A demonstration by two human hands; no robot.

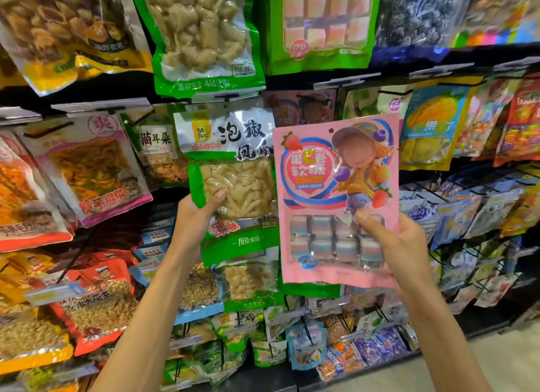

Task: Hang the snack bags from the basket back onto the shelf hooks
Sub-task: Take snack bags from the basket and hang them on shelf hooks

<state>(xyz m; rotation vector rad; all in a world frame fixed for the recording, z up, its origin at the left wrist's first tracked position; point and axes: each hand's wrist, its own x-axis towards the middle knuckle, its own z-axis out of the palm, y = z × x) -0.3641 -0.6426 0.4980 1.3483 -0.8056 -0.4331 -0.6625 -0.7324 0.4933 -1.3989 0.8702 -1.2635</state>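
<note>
Head view: reaching up, my left hand (pixel 197 216) grips the green-and-white plastic snack bag (pixel 233 160), my right hand (pixel 393 245) pinches the flat pink plastic sweets bag (pixel 318 192) upright above my thumb

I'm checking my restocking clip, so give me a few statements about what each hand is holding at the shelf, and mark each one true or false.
1. The right hand holds a pink bag with a cartoon figure on it. True.
2. The left hand is empty. False: it grips a green and white bag by its lower left side.
3. The pink bag has a hang hole near its top edge. True.
4. The pink bag's clear window shows peanuts. False: it shows rows of striped cube sweets.
</note>
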